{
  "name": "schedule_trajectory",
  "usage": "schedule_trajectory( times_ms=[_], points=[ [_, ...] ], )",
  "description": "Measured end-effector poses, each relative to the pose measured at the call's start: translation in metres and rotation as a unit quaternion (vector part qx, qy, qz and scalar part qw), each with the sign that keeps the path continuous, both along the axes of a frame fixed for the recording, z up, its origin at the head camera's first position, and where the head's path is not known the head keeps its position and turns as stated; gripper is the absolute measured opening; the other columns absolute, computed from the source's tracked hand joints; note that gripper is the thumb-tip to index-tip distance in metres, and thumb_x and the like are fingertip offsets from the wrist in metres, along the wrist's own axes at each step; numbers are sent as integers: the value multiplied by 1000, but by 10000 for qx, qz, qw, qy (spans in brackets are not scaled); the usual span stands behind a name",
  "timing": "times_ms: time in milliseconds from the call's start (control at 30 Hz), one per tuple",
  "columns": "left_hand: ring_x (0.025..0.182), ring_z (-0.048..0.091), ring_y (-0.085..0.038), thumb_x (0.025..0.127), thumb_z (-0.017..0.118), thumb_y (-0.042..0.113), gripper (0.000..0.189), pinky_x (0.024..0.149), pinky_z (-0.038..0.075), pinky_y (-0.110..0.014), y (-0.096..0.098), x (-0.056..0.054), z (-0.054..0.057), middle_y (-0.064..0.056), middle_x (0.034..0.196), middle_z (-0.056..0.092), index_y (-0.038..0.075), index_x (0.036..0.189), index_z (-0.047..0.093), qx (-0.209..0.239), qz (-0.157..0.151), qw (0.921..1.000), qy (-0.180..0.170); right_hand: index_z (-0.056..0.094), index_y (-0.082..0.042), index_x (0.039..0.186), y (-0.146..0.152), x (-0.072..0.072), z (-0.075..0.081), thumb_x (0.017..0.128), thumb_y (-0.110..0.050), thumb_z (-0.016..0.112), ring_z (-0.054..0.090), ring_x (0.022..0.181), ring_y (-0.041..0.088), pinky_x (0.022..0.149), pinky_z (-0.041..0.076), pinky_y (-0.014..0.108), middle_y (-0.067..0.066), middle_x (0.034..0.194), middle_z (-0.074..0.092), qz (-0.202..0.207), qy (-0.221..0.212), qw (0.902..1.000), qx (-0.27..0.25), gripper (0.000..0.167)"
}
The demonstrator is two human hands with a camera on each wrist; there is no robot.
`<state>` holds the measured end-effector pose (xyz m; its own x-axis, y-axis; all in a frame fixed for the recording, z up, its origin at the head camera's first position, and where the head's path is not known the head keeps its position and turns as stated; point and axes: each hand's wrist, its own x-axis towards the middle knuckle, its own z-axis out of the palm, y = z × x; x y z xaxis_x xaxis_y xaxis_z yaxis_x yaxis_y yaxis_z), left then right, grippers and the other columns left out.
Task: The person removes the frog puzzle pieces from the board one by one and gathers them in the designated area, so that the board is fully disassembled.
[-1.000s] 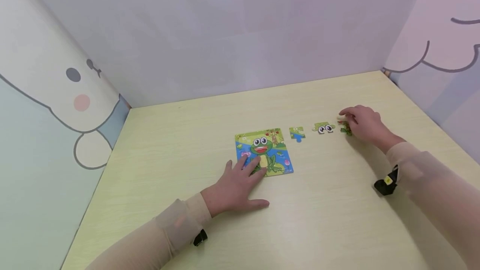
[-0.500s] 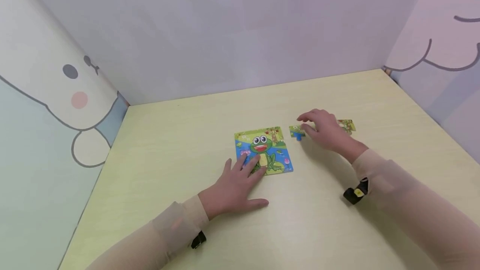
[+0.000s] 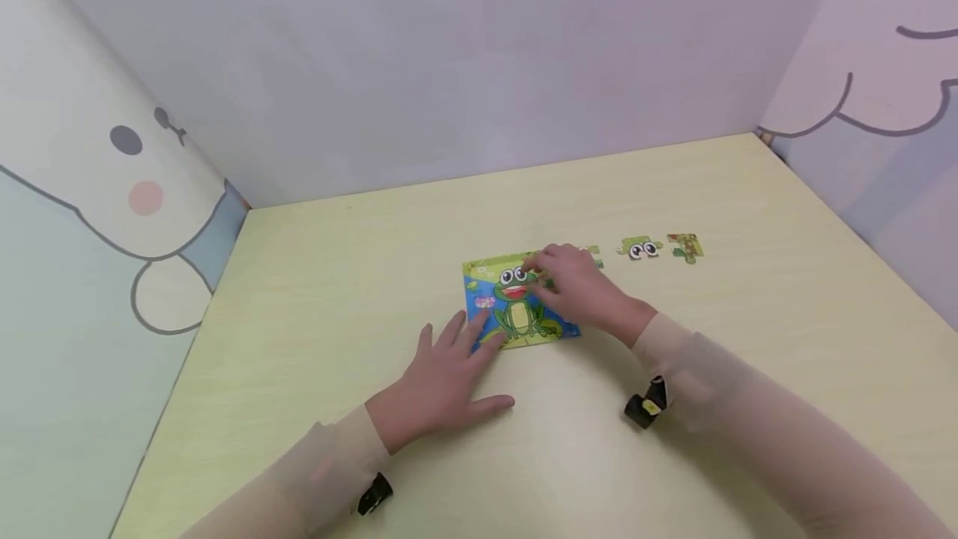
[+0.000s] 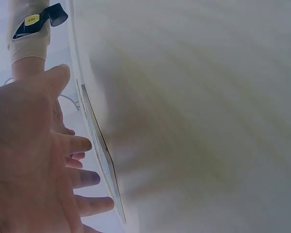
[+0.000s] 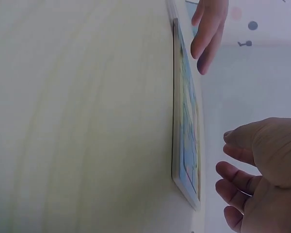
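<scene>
A square frog puzzle (image 3: pixel 520 318) lies flat on the pale table. My left hand (image 3: pixel 441 385) is spread at its lower left, fingertips over the near edge of the picture. Over the puzzle's upper right part is my right hand (image 3: pixel 580 285), hiding that side. In the right wrist view, the right hand (image 5: pixel 264 179) hovers above the puzzle board (image 5: pixel 184 116) with loosely bent fingers, thumb apart, and no piece visible between them. Three loose puzzle pieces lie to the right: one partly behind the right hand, one with eyes (image 3: pixel 641 248), and one with red and green print (image 3: pixel 685 247).
The pale wooden table (image 3: pixel 337 298) reaches back to a plain wall (image 3: pixel 479 65). Side walls with cartoon drawings (image 3: pixel 142 181) stand left and right. A black wrist camera (image 3: pixel 645 406) is strapped at the right sleeve, another (image 3: pixel 374 495) at the left.
My right hand has swept left from the far loose piece, past the other pieces, to above the puzzle. The left hand has shifted slightly left and toward me.
</scene>
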<state>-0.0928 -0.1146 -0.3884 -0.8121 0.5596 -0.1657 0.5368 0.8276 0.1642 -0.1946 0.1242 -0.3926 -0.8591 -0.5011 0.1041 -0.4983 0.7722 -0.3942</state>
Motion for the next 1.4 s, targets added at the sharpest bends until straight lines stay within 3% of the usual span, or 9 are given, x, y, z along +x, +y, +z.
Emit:
schedule_trajectory(
  times_ms=[133,400,733,1133,1400],
  points=[
    [153,33,-49,97,59,67,80,109,32,-80,-5,6,1,-17,171,29,17,159,45,24,89,9999,-67,72,-11,129,-14,3,-3,100,-25,71,63,123,37,106,45,63,13,129,69,117,-70,9999,65,32],
    [155,31,-47,98,54,70,82,111,32,-79,-10,12,-2,-16,173,27,18,161,42,-125,246,9995,-168,71,-9,129,-29,5,-7,99,-25,73,62,117,31,108,47,55,11,122,67,277,-195,9993,147,34],
    [156,28,-47,99,54,69,82,111,30,-80,-7,14,-2,-16,174,24,19,163,39,-99,244,9991,-338,67,-10,136,-37,4,-9,98,-31,74,58,110,27,103,46,51,10,121,60,48,-602,9969,504,45],
    [153,32,-49,99,55,69,82,108,33,-81,-6,13,-3,-19,171,27,18,161,42,-48,218,9996,-195,67,-12,128,-41,2,-4,97,-30,73,55,112,30,106,42,56,11,122,58,-16,-884,9945,562,37],
    [153,32,-50,98,55,69,82,108,33,-80,-5,13,-2,-20,171,29,17,161,42,-39,213,9996,-170,62,-15,126,-39,0,-9,97,-31,74,58,118,30,111,37,62,9,122,62,-64,-882,9957,257,35]
  ],
)
